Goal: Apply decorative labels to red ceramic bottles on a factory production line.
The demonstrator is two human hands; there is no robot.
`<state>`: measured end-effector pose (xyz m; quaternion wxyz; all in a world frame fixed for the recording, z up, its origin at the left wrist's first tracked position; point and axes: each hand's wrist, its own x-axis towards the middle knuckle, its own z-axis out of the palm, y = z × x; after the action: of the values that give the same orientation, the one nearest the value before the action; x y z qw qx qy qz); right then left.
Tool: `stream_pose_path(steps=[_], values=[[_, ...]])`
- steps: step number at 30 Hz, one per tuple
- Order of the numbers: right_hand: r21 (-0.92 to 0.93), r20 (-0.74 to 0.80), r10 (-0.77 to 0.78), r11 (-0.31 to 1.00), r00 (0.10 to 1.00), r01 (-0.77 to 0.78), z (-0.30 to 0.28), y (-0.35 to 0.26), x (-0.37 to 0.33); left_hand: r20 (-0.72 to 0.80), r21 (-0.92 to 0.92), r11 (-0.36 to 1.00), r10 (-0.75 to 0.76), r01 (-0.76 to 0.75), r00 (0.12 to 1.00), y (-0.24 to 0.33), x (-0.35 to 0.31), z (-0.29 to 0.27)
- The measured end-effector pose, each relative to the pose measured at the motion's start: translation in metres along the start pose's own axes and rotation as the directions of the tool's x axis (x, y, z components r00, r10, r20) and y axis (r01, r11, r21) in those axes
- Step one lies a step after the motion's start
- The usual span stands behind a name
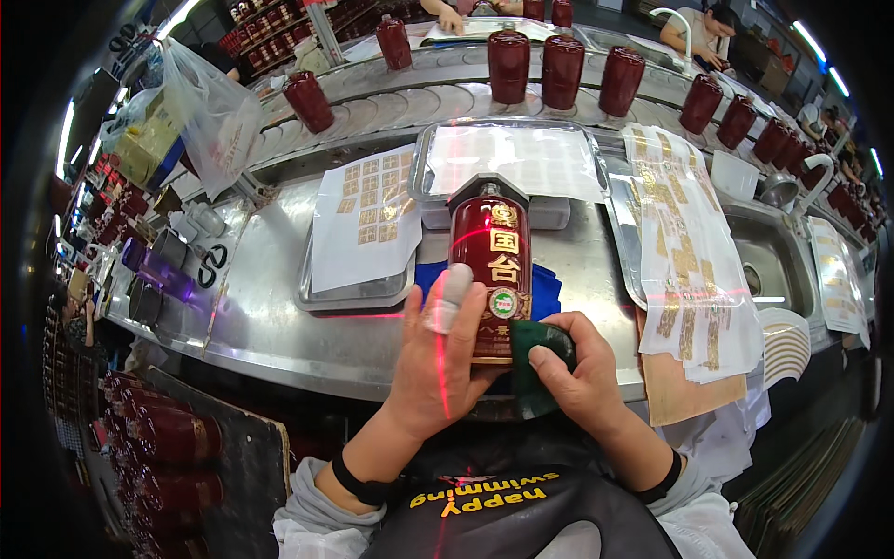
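Observation:
A dark red glass bottle [470, 244] with gold characters and a small round green-and-white label lies in front of me, its neck in a dark notched holder [523, 190]. My left hand [419, 363] is closed around its lower left side; a whitish wrap covers one finger. In my right hand [585, 377] a dark green flat pad [533, 384] is pinched between thumb and fingers, against the bottle's lower right edge. Under the bottle lies a blue cloth [546, 296]. Thin red light lines cross the bottle and my left hand.
Gold decal sheets lie on a left tray [368, 219] and at right [684, 270]. A metal tray [507, 154] with white sheets stands behind the bottle. Red bottles [562, 73] line the conveyor [410, 88]. Scissors [212, 265] lie left; a sink [759, 252] is right. Other people work beyond.

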<state>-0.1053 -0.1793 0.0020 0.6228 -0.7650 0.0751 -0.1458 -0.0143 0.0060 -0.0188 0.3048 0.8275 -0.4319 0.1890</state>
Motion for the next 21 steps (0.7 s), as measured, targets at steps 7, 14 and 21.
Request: stream_pose_path(steps=[7,14,21], values=[[0.014,0.078,0.033,0.999,0.996,-0.034,-0.0042,0.0009,0.0019,0.041,-0.331,0.935,-0.122,0.129,0.992,-0.0048,0.0043,-0.0013],[0.020,0.044,0.014,1.000,0.999,-0.015,-0.0046,0.0042,0.0031,0.030,-0.215,0.974,-0.059,0.064,0.998,-0.0059,0.0039,0.0006],[0.049,0.089,0.045,0.998,0.995,-0.050,-0.0072,0.0077,0.0029,0.064,0.055,0.998,-0.038,0.035,0.997,0.0012,0.0042,-0.0025]])
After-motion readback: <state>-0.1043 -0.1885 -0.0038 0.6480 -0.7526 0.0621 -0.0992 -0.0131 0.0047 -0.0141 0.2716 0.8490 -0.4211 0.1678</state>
